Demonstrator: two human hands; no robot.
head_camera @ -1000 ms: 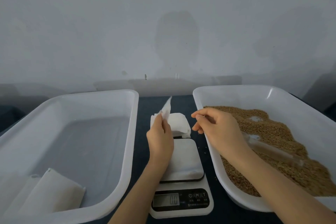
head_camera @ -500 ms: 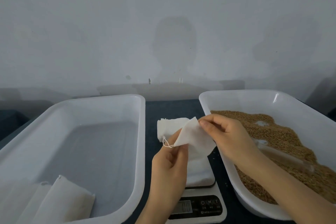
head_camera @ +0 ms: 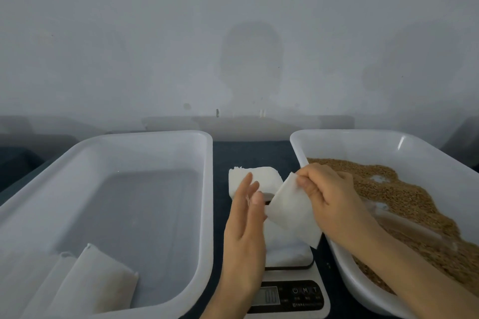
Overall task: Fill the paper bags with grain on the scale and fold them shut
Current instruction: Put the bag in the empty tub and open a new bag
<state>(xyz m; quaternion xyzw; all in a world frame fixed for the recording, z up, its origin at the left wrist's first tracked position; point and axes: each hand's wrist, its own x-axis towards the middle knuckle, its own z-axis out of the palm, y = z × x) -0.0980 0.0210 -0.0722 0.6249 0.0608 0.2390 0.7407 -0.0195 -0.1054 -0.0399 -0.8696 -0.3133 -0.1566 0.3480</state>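
Observation:
My right hand (head_camera: pixel 329 199) pinches the top corner of an empty white paper bag (head_camera: pixel 290 212), which hangs tilted above the scale platform (head_camera: pixel 285 254). My left hand (head_camera: pixel 245 230) stands edge-on beside the bag's left corner, fingers straight, its thumb touching the paper. A stack of empty bags (head_camera: pixel 255 180) lies behind the scale on the dark table. Brown grain (head_camera: pixel 404 189) fills the white tub on the right (head_camera: pixel 305 153). Filled, folded bags (head_camera: pixel 98 280) lie in the near corner of the left tub (head_camera: pixel 207 189).
The scale's display and buttons (head_camera: pixel 287 295) face me at the table's front edge. A clear scoop (head_camera: pixel 409 228) lies half buried in the grain. A grey wall rises right behind the tubs.
My right hand took hold of the bag and drew it to the right over the scale. My left hand's fingers went from pinching the bag to standing straight beside it.

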